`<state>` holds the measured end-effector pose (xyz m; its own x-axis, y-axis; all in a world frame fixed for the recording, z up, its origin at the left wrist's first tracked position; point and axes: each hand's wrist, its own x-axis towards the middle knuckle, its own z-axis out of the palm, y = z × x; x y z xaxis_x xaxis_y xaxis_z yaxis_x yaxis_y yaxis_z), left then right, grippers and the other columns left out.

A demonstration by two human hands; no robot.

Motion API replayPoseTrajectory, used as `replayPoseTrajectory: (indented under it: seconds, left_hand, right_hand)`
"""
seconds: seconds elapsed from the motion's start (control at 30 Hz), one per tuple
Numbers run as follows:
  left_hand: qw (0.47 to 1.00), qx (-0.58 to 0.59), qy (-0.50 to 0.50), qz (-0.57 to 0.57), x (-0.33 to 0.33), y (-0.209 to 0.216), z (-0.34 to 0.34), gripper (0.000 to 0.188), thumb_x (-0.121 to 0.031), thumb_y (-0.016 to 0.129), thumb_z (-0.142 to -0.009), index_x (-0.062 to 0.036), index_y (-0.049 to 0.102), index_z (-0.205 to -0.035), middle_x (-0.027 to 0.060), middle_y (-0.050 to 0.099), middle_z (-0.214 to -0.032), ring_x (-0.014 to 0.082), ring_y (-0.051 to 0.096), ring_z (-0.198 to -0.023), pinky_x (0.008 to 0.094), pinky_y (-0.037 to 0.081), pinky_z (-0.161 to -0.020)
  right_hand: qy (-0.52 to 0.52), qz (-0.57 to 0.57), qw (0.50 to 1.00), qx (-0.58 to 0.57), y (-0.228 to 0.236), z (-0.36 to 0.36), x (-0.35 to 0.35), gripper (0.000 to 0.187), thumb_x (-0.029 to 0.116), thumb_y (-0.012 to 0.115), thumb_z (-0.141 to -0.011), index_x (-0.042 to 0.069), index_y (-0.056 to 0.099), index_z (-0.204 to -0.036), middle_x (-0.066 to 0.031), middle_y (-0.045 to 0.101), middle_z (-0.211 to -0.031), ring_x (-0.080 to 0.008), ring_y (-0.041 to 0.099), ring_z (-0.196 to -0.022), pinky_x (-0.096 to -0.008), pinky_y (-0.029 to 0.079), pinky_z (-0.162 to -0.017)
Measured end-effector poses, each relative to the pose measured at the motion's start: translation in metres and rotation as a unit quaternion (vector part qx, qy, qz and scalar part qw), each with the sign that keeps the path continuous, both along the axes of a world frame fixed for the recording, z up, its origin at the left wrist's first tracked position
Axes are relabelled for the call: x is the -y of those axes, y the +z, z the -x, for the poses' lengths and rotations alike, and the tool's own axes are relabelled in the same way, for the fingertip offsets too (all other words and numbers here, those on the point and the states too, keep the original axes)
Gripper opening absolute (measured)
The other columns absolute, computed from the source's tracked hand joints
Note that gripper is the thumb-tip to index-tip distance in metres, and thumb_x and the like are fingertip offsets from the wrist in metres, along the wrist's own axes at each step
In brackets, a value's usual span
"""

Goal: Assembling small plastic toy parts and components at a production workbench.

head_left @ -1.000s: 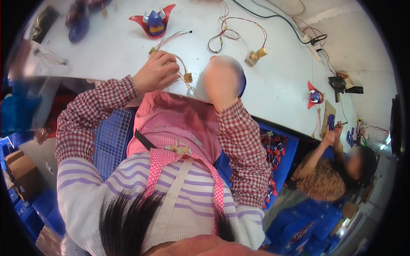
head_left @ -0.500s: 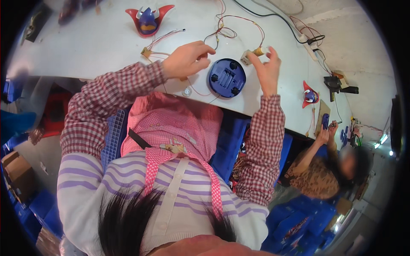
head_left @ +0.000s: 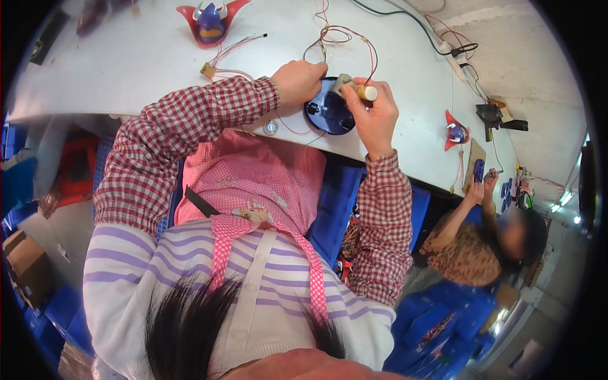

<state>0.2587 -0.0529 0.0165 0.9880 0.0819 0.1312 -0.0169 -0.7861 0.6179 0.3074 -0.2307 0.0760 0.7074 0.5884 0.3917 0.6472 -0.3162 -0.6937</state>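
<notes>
A round dark-blue plastic base [head_left: 335, 117] lies on the white table in front of me, its battery-compartment side up. In my right hand [head_left: 378, 114] is a small wired grey block with a brass-coloured, white-ended cylinder [head_left: 365, 92], held over the far right part of the base. My left hand [head_left: 299, 82] is closed at the base's far left rim, fingertips together. A thin wire runs down to those fingertips; what they pinch is hidden. Red and dark wires [head_left: 339, 28] loop on the table beyond. Left of my left hand lies a small wired board [head_left: 207, 69].
A red-and-purple horned toy head [head_left: 210, 24] lies at the far left, another [head_left: 456, 131] to the right. Near the front edge is a small round metal piece [head_left: 270, 127]. A power strip [head_left: 457, 62] runs along the back. At right, a co-worker [head_left: 465, 250] handles a blue part.
My right hand has moved left, bringing the wired block over the base. My left hand has moved right to the base's rim, and its fingers have closed.
</notes>
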Motion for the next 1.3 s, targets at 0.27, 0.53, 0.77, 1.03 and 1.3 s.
replayPoseTrajectory:
  seconds: [0.27,0.53,0.77,1.03,1.3]
  left_hand:
    - [0.999,0.040,0.030,0.001,-0.006,0.000,0.001,0.017,-0.014,0.052,-0.078,-0.0023,0.056,-0.091,0.0160,0.065,-0.074,0.0364,0.062,-0.067,0.0407,0.050,-0.061]
    - [0.998,0.060,0.035,-0.001,-0.011,-0.004,-0.001,0.017,-0.015,0.053,-0.079,-0.0029,0.056,-0.090,0.0152,0.065,-0.074,0.0362,0.062,-0.066,0.0409,0.049,-0.060]
    - [0.997,0.059,0.037,0.026,-0.024,0.007,0.007,0.021,-0.023,0.057,-0.084,-0.0035,0.058,-0.092,0.0131,0.065,-0.076,0.0327,0.062,-0.067,0.0385,0.049,-0.061]
    - [0.979,0.146,0.077,0.120,-0.058,0.040,0.155,0.008,-0.007,0.060,-0.085,0.0001,0.061,-0.090,0.0062,0.061,-0.079,0.0138,0.050,-0.062,0.0222,0.044,-0.058]
    - [0.949,0.019,0.092,0.300,0.011,-0.010,0.223,0.014,-0.002,0.062,-0.081,0.0001,0.063,-0.096,0.0058,0.062,-0.081,0.0113,0.050,-0.060,0.0211,0.041,-0.054]
  right_hand:
    - [-0.004,0.010,0.995,0.101,-0.013,0.025,-0.006,0.018,0.004,0.071,-0.076,0.000,0.062,-0.091,-0.0053,0.056,-0.085,-0.0146,0.054,-0.065,-0.0245,0.046,-0.058]
    - [0.016,0.061,0.996,0.057,-0.020,0.019,-0.013,0.019,0.005,0.071,-0.076,0.001,0.062,-0.091,-0.0076,0.057,-0.089,-0.0182,0.055,-0.069,-0.0265,0.046,-0.061]
    - [0.026,0.108,0.994,0.010,-0.014,0.018,-0.021,0.020,0.010,0.071,-0.077,-0.001,0.061,-0.091,-0.0090,0.057,-0.093,-0.0184,0.055,-0.071,-0.0270,0.046,-0.063]
    - [0.012,-0.022,0.998,0.055,-0.007,0.089,-0.016,0.023,0.009,0.065,-0.082,0.004,0.059,-0.103,-0.0090,0.053,-0.093,-0.0210,0.052,-0.075,-0.0287,0.045,-0.064]
    - [0.172,0.154,0.971,0.068,-0.037,0.074,-0.081,0.015,0.008,0.061,-0.083,0.005,0.061,-0.098,-0.0076,0.054,-0.089,-0.0183,0.051,-0.064,-0.0280,0.045,-0.059]
